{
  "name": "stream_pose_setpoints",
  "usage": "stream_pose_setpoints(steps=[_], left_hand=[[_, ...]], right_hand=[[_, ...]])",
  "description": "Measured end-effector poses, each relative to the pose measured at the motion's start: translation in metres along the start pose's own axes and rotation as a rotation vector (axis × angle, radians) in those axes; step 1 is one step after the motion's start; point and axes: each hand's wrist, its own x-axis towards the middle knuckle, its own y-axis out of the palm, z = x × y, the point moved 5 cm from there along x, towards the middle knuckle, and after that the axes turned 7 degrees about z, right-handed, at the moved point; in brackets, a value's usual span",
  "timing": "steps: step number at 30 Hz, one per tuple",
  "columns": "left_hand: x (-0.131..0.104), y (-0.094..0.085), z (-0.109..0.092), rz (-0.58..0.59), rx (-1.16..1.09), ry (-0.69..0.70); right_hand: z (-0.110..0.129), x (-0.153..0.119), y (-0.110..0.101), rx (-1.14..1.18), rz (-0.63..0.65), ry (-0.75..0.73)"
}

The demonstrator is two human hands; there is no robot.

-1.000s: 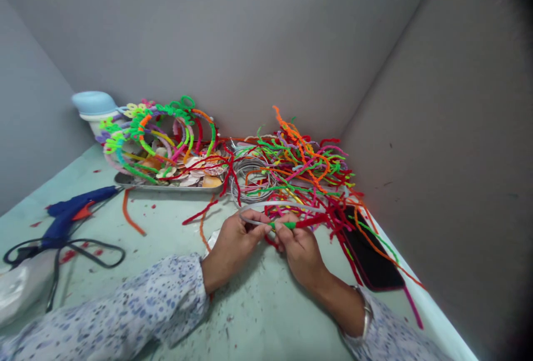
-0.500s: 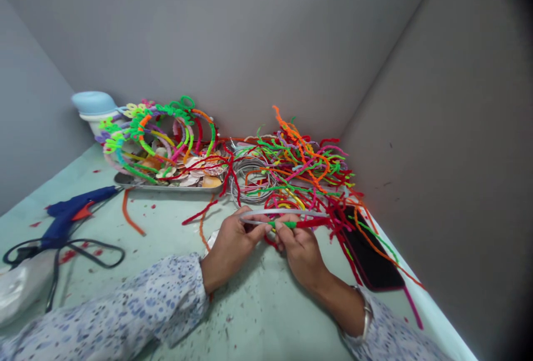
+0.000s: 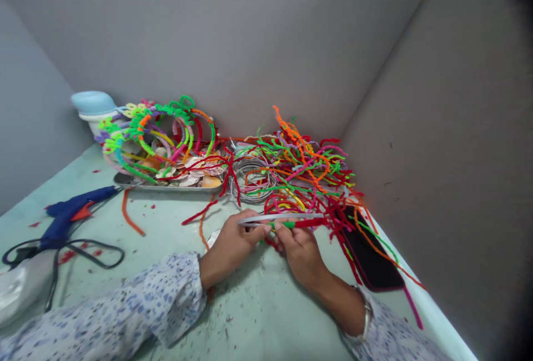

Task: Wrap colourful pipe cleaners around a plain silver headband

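Held low over the table's middle is a thin pale headband [image 3: 287, 217], its curved end pointing left. Red pipe cleaner [image 3: 311, 222] covers the right part of its near arm, with green pipe cleaner [image 3: 288, 225] wound beside it. My left hand [image 3: 231, 244] is closed around the bare left end, thumb along the near arm. My right hand [image 3: 303, 252] pinches the green winding between thumb and fingers, close to the left fingertips. Part of the strand beneath the fingers is hidden.
A pile of loose pipe cleaners [image 3: 308, 155] and a wire coil [image 3: 254, 183] lie behind my hands. Covered headbands [image 3: 139, 128] stand over a metal tray [image 3: 175, 187] of shells. A blue glue gun [image 3: 62, 219] with its cord is left; a phone [image 3: 370, 255] lies right.
The headband has dipped and tilted slightly, its upper arm now nearer the wrapped one. Both hands keep almost the same place and grip.
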Motion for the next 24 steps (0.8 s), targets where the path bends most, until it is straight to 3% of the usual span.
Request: stream_pose_setpoints(steps=[5,10,24], left_hand=[[-0.003,-0.003,-0.007,-0.034,0.185,0.092],[-0.005,-0.002,-0.012,-0.005,0.235,0.127],[-0.001,0.001,0.002,0.066,-0.002,-0.041]], right_hand=[[-0.008,0.000,0.001,0.020,-0.016,0.058],[-0.009,0.000,0.002,0.035,-0.007,0.075],[0.003,0.000,0.003,0.002,0.053,-0.045]])
